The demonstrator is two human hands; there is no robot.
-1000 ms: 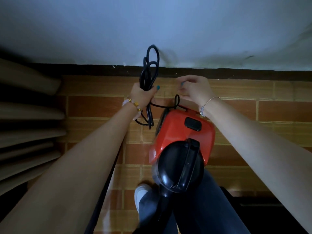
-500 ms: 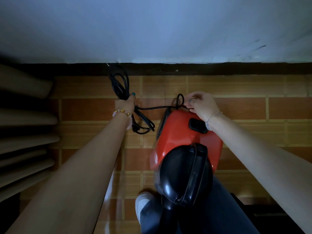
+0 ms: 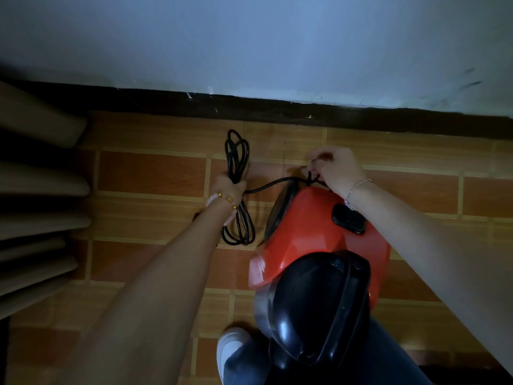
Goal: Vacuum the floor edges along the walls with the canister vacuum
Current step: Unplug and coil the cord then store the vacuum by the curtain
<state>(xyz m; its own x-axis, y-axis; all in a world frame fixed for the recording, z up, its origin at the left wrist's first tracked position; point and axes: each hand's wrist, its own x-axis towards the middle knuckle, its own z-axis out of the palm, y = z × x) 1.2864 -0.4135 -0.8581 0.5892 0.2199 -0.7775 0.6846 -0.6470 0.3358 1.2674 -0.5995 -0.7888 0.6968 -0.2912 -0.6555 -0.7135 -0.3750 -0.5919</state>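
Note:
A red canister vacuum [image 3: 319, 240] with a black handle and a black switch rests on my lap above the tiled floor. My left hand [image 3: 230, 194] grips a coiled bundle of black power cord [image 3: 237, 154], whose loops stick out above and below my fist. One strand runs right from the bundle to the vacuum's far end. There my right hand [image 3: 337, 169] pinches the cord between its fingertips, just above the red body.
A white wall [image 3: 277, 43] with a dark skirting strip [image 3: 249, 105] runs across the top. Orange and tan floor tiles [image 3: 152, 173] lie below it. Tan slats or folds [image 3: 39, 218] fill the left edge. My white shoe [image 3: 230, 348] and jeans show at the bottom.
My left hand has carried the cord bundle to the left and lower, away from the wall. My right hand stays at the vacuum's far end, working the cord there.

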